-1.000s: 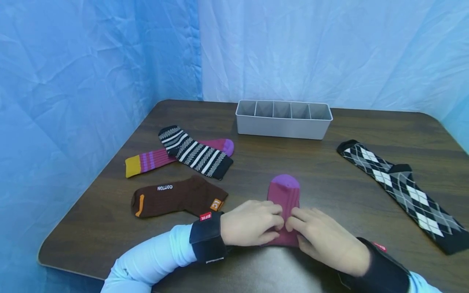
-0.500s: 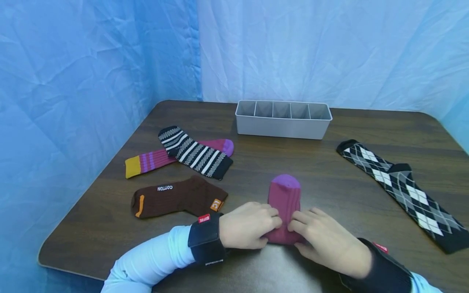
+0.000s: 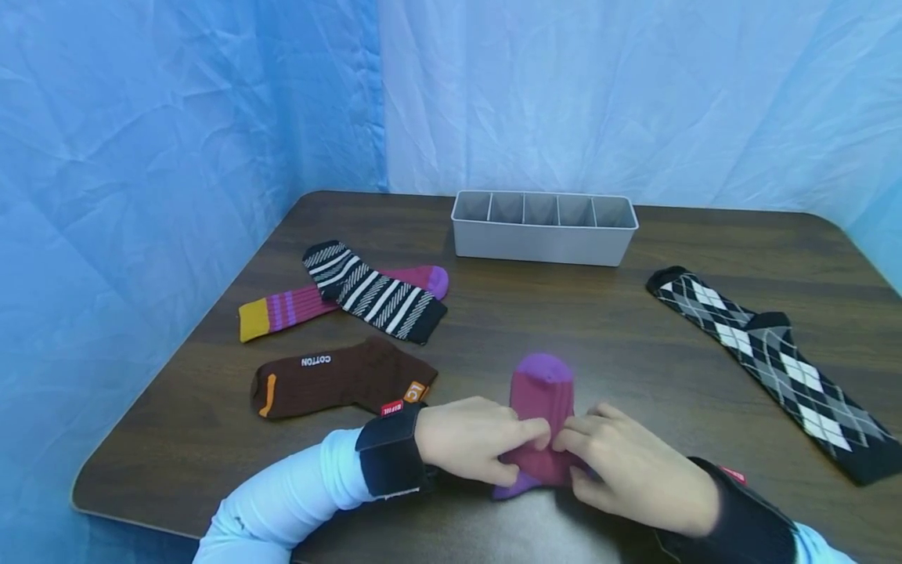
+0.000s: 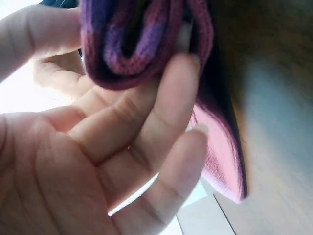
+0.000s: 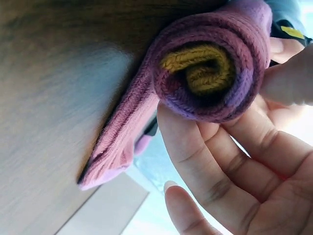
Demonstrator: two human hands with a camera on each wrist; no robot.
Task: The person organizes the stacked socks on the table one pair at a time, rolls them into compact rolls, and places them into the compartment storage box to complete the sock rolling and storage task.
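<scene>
Here, rolled sock between both hands (pinched); toe outward.

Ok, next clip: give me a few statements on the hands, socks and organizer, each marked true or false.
1. Both hands, left hand and right hand, grip the magenta sock. True.
2. The magenta sock lies flat, unrolled. False: its near end is rolled up, yellow cuff at the core.
3. The grey organizer holds a sock. False: the compartments that show look empty.
4. The striped black-and-white sock lies across another magenta sock. True.
5. The argyle sock lies left of the hands. False: to their right.
</scene>
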